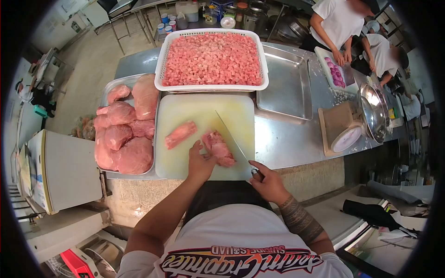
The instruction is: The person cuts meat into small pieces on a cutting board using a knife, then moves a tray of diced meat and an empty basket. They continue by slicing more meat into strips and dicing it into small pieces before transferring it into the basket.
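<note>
Presently, a long, thin-bladed metal knife (234, 137) is gripped by the right hand (270, 182) at the four-o'clock corner of a pale rectangular cutting board (204, 109), while a dark-pink raw meat slab (220, 149), off centre toward five o'clock, is touched by the curled left hand (201, 163); whether it is grasped cannot be told. A paler pink meat strip (181, 135) is laid toward nine o'clock.

One wide view looks from the head, forward and steeply down, past the close shirt (236, 236) at six o'clock onto the meat (219, 149) and surface (276, 143).
</note>
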Demonstrator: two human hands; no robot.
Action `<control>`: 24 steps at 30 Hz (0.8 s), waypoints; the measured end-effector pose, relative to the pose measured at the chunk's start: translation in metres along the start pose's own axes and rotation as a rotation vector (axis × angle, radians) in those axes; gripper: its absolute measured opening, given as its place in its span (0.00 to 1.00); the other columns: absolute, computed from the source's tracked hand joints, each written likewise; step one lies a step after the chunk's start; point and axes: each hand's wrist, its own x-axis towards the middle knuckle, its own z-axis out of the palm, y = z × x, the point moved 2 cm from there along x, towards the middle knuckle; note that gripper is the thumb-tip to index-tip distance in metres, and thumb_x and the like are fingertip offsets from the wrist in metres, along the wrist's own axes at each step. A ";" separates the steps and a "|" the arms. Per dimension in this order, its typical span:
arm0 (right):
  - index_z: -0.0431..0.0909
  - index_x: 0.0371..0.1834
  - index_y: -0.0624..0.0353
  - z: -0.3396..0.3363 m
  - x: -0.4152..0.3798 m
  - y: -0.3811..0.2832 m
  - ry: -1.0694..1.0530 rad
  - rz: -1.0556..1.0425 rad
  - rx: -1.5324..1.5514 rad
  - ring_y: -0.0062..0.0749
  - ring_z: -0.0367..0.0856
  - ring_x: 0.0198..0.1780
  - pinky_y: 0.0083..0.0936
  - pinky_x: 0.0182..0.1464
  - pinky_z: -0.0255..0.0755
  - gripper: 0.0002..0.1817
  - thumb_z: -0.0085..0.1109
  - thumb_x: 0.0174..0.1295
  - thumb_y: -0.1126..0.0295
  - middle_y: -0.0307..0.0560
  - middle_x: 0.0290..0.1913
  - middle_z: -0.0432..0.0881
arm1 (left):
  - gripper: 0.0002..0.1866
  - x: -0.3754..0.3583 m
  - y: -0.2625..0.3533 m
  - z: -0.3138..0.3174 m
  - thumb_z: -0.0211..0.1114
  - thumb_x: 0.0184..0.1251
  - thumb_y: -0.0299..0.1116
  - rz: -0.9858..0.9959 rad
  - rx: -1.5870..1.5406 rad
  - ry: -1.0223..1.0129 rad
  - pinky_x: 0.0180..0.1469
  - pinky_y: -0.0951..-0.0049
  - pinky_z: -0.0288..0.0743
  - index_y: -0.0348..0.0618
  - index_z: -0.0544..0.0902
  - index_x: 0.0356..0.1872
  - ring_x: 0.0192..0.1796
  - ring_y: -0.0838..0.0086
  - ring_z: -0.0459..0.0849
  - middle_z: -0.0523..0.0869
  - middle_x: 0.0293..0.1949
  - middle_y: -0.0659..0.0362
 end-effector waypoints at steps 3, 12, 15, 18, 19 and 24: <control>0.74 0.77 0.58 0.026 0.007 -0.014 0.039 -0.011 0.078 0.29 0.73 0.28 0.28 0.39 0.76 0.33 0.68 0.65 0.74 0.41 0.25 0.72 | 0.53 -0.002 0.016 -0.037 0.79 0.61 0.29 -0.011 0.178 0.043 0.47 0.65 0.86 0.32 0.55 0.84 0.51 0.63 0.90 0.77 0.64 0.44; 0.74 0.78 0.56 0.027 0.004 -0.010 0.090 -0.035 0.002 0.25 0.70 0.27 0.25 0.38 0.74 0.34 0.67 0.65 0.77 0.39 0.25 0.71 | 0.50 0.000 0.003 -0.034 0.77 0.64 0.27 -0.188 -0.110 -0.051 0.45 0.69 0.85 0.34 0.56 0.83 0.46 0.66 0.88 0.79 0.56 0.48; 0.75 0.77 0.53 0.035 0.009 -0.018 0.240 -0.104 -0.122 0.34 0.79 0.29 0.31 0.39 0.78 0.34 0.67 0.65 0.75 0.43 0.29 0.78 | 0.50 0.012 0.004 -0.024 0.76 0.64 0.27 -0.122 -0.050 -0.085 0.44 0.70 0.85 0.33 0.56 0.83 0.46 0.67 0.87 0.79 0.56 0.49; 0.78 0.76 0.49 0.031 0.020 -0.025 0.483 -0.224 -0.417 0.42 0.87 0.35 0.38 0.38 0.82 0.33 0.66 0.64 0.72 0.47 0.36 0.84 | 0.49 0.009 0.015 -0.028 0.76 0.65 0.26 -0.150 -0.006 -0.100 0.44 0.70 0.84 0.33 0.56 0.83 0.46 0.68 0.86 0.79 0.56 0.49; 0.78 0.76 0.48 0.024 0.028 -0.028 0.532 -0.231 -0.538 0.43 0.87 0.36 0.38 0.38 0.82 0.33 0.66 0.64 0.72 0.47 0.37 0.84 | 0.49 0.009 0.014 -0.031 0.76 0.65 0.26 -0.147 -0.004 -0.102 0.44 0.70 0.84 0.33 0.56 0.83 0.46 0.68 0.86 0.79 0.56 0.49; 0.80 0.75 0.44 0.004 0.051 -0.016 0.572 -0.247 -0.763 0.40 0.86 0.35 0.37 0.36 0.82 0.32 0.64 0.64 0.72 0.43 0.37 0.84 | 0.49 0.005 0.009 -0.037 0.77 0.63 0.25 -0.159 -0.045 -0.096 0.45 0.69 0.84 0.32 0.57 0.83 0.45 0.69 0.86 0.79 0.55 0.50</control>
